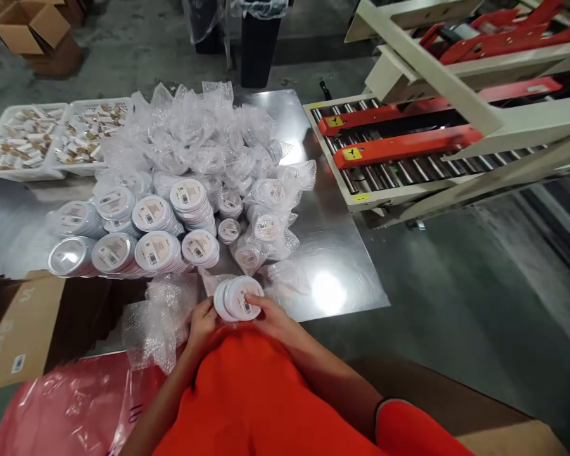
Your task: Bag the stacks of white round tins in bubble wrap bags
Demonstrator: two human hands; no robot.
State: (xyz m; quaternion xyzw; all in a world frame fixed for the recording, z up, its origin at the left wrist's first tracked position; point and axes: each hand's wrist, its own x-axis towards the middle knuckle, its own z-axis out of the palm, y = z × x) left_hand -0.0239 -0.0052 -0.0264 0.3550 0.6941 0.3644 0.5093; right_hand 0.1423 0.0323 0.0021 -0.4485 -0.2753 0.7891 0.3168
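At the table's near edge my right hand (pixel 270 313) holds a flat round white tin (pixel 243 288), its thumb pressed on the labelled, barcoded face. My left hand (pixel 203 322) is closed at the left side of a second, similar tin (pixel 221 300), which lies partly behind the first. Its fingertips are mostly hidden. Just beyond my hands are stacks of the same labelled tins (pixel 158 251), several leaning in rows. Clear bubble-wrap bags (pixel 199 136), many with tins inside, are heaped behind them. A piece of bubble wrap (pixel 164 316) hangs over the edge by my left arm.
Two white baskets (pixel 59 168) of small white-and-brown pieces stand at the back left. An open cardboard box (pixel 23 329) and a pink plastic bag (pixel 71 405) are at the near left. A roller conveyor (pixel 399 174) stands to the right, a black bin (pixel 260 54) behind.
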